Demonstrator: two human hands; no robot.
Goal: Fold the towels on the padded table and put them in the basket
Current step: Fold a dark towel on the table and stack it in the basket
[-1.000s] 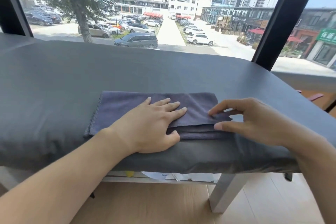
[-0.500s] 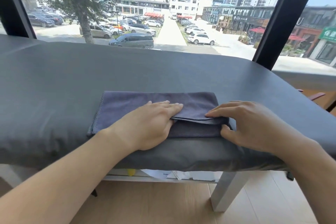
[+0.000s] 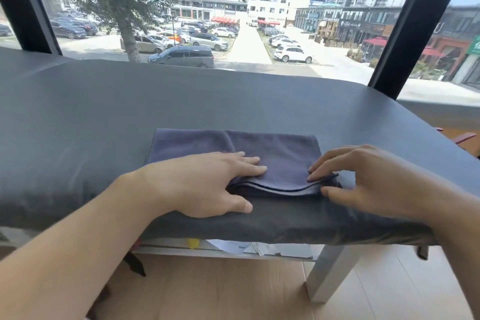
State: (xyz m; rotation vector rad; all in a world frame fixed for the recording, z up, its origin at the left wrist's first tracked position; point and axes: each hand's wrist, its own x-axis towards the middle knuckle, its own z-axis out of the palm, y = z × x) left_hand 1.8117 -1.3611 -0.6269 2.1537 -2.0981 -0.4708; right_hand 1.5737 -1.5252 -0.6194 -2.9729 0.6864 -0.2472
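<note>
A dark blue-grey towel [image 3: 272, 153] lies folded in a long strip near the front edge of the grey padded table [image 3: 181, 101]. Its layered near edges bulge slightly between my hands. My left hand [image 3: 207, 184] rests flat on the towel's middle with straight fingers, thumb on the table in front of it. My right hand [image 3: 363, 182] has curled fingers at the towel's near right corner, fingertips on top and thumb against the front of the layers, pinching them. No basket is in view.
A big window runs along the table's far edge, with black frame posts at the left [image 3: 23, 8] and right [image 3: 405, 28]. Papers [image 3: 233, 247] lie on a shelf under the table. A white table leg [image 3: 327, 275] stands on the wooden floor.
My left hand has drawn back toward the near edge, closing its fingers together. My right hand has curled onto the near right corner, and the towel's top layer has come forward over the lower one.
</note>
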